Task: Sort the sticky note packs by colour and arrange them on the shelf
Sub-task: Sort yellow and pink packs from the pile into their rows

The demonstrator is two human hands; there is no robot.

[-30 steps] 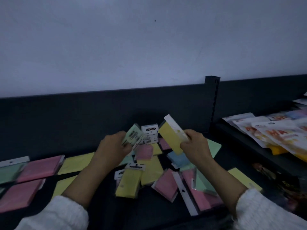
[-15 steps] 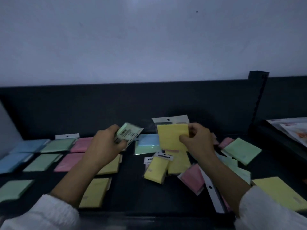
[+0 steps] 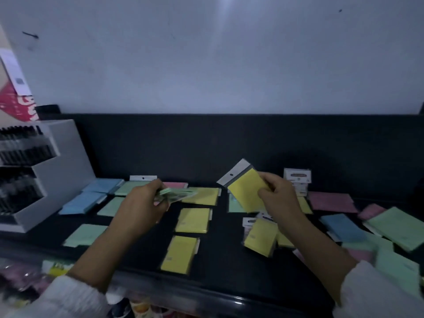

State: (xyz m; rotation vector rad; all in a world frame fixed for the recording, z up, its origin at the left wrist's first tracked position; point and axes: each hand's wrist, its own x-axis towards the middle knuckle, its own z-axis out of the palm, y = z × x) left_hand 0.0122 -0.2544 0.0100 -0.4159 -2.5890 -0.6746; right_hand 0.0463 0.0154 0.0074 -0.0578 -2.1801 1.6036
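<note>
My right hand (image 3: pixel 278 198) pinches a yellow sticky note pack (image 3: pixel 245 193) with a white header, tilted above the black shelf (image 3: pixel 229 271). A green pack (image 3: pixel 176 195) is gripped edge-on in my left hand (image 3: pixel 142 205). Sorted packs lie flat on the shelf's left part: blue packs (image 3: pixel 91 198) at far left, green packs (image 3: pixel 85 235) beside them, a pink pack (image 3: pixel 176 185) at the back, and three yellow packs (image 3: pixel 193 220) in a column. A mixed heap of yellow, pink, blue and green packs (image 3: pixel 339 226) lies at the right.
A grey display stand with rows of dark pens (image 3: pixel 34 171) stands at the shelf's left end. A red and white box (image 3: pixel 13 92) leans above it. The dark back panel (image 3: pixel 229 143) and white wall rise behind. Coloured goods show on a lower shelf (image 3: pixel 46 276).
The view has swung left, showing the sorted rows and pen stand. My right hand has tilted the yellow pack; my left hand has carried the green pack left, over the sorted packs.
</note>
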